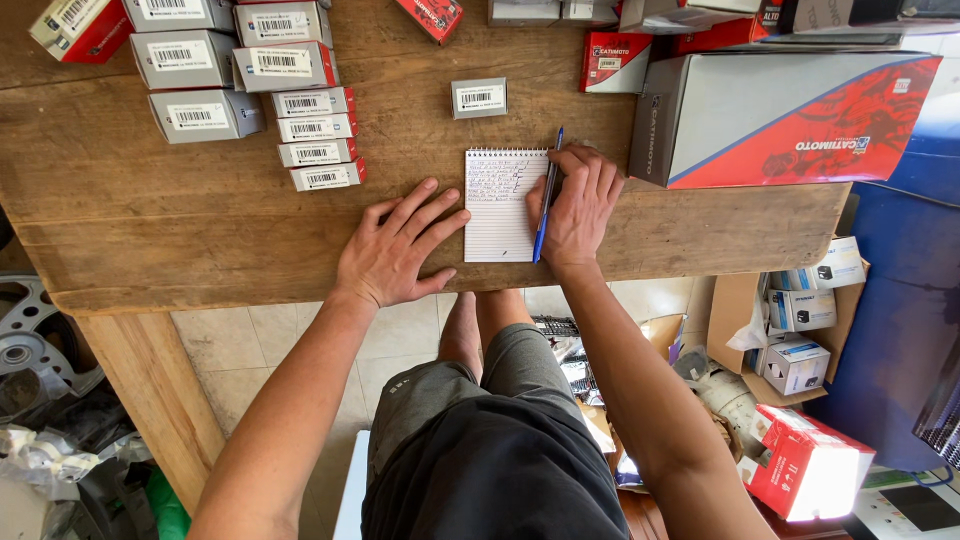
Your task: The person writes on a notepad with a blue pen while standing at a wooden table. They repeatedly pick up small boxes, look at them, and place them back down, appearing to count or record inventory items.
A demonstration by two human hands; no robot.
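While my right hand [578, 205] holds the blue pen [546, 196] tight over the small notepad [500, 205] in the middle, my left hand [395, 250] lies flat and open, holding nothing, on the wooden table [150, 220]. I think I am writing a list; next, a steady line lower down.

Spiral-bound notepad [502, 205] lying flat near the front edge of a wooden table, binding at the far end, its lined white page handwritten in the upper half (lower half blank). Blue pen [547, 196] held along the pad's right margin, tip pointing toward the near edge, cap end toward the far side
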